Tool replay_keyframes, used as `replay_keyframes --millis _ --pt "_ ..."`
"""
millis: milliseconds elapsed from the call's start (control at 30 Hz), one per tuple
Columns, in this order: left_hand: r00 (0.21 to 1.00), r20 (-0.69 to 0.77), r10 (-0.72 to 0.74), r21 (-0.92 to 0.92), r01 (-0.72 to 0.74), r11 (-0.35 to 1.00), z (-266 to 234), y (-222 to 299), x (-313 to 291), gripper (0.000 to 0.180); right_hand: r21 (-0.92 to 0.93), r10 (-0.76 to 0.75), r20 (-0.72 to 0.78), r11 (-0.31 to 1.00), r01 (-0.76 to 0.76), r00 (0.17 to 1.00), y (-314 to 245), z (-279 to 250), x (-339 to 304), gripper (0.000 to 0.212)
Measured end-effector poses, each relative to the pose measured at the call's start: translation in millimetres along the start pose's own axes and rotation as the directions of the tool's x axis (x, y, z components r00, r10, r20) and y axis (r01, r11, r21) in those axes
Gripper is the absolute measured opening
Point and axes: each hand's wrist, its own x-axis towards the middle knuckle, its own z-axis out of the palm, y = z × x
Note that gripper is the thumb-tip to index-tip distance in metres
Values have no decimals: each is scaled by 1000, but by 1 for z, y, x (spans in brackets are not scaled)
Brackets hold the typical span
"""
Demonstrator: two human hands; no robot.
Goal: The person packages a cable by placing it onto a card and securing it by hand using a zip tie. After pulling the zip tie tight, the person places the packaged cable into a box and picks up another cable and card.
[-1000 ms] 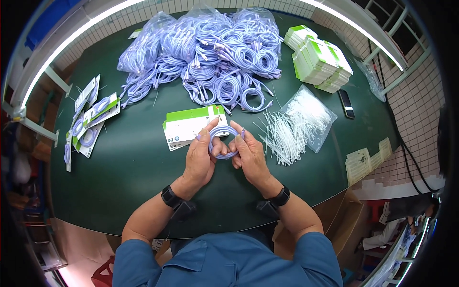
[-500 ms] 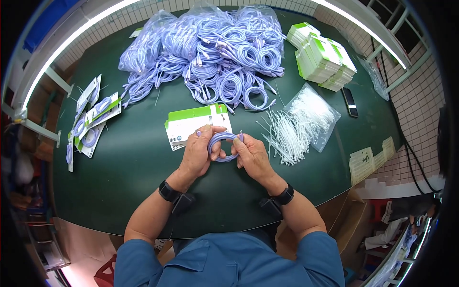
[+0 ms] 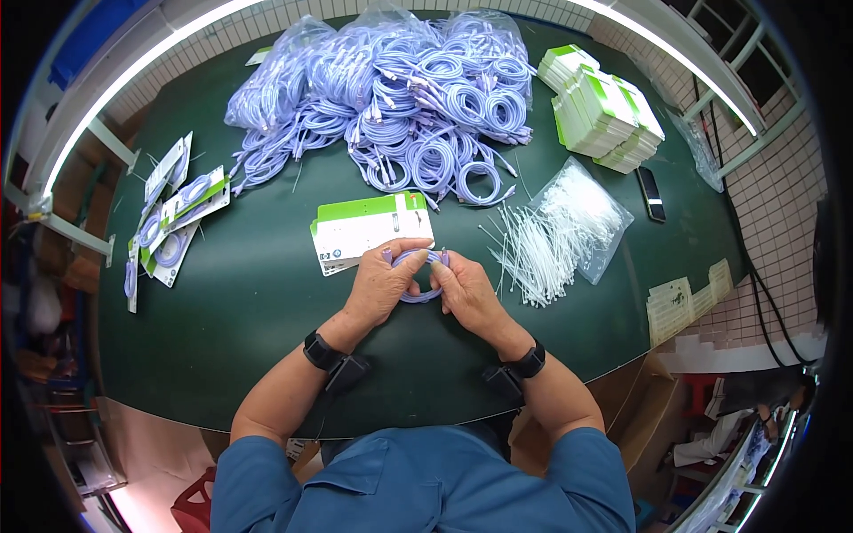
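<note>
A coiled lavender cable is held between my two hands, just in front of a small stack of white and green cards. My left hand grips the coil's left side, its thumb over the top and a forefinger stretched along the upper edge. On the coil's right side my right hand pinches the loop, with a plug end standing up by the thumb. Both hands are closed on the same cable. Fingers partly cover the coil.
A large heap of lavender cables, partly bagged, lies at the back. White cable ties spill from a clear bag at right, near a phone and stacked cards. Finished-looking carded cables lie at left on the green table.
My left hand has shifted right over the coil, its thumb now across the top by the right thumb. The right hand has barely moved.
</note>
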Motion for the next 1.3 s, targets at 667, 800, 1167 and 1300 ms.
replay_keyframes --millis 667,800,1167,1300 --pt "957 247 150 551 -266 791 -2 4 -1 23 -359 -150 294 898 254 944 -16 -23 1 27" --pt "955 296 1 618 -193 762 -11 16 3 24 -327 -183 230 910 253 956 -13 -17 2 26" --pt "870 257 421 601 -485 635 -9 -9 0 30 -518 -191 182 815 259 965 -5 -10 0 25" --pt "880 325 346 492 -470 733 -4 -8 -2 33 -511 -221 224 802 308 949 3 -17 2 24"
